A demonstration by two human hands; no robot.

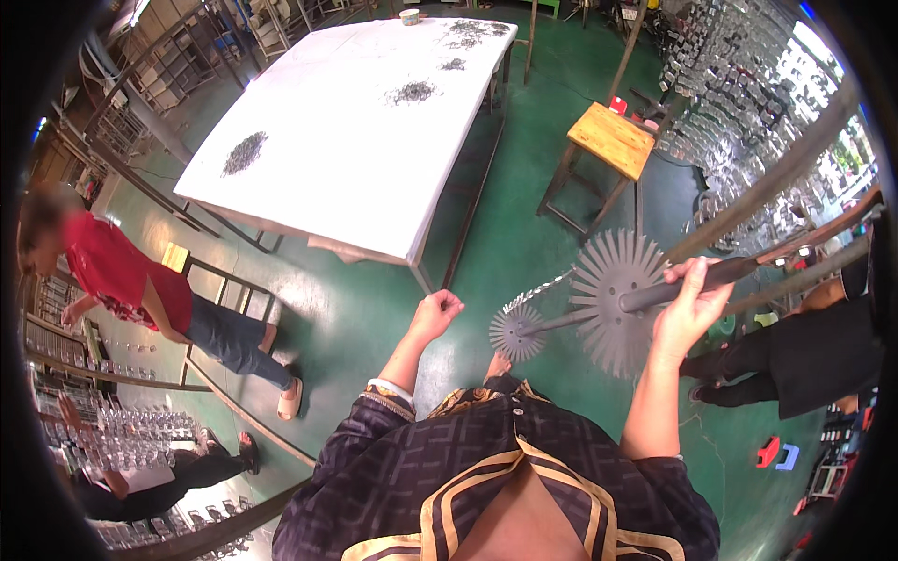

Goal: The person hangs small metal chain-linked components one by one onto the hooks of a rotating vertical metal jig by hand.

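Note:
My right hand [690, 304] grips the grey rod [655, 294] of a metal rack. The rod carries a large spiked disc [613, 299] and, further along, a smaller spiked disc [516, 332]. A short row of small shiny pieces [538, 288] hangs on the spikes between the two discs. My left hand [437, 313] is held out over the green floor with its fingers curled shut; whether it pinches anything is too small to tell. It is a little left of the small disc, apart from it.
A big white-covered table [355, 131] with several dark piles of small parts stands ahead. A wooden stool [610, 140] is at right. A person in a red top [122, 271] stands left; another in black [814, 355] at right. Racks of shiny pieces [739, 84] fill the upper right.

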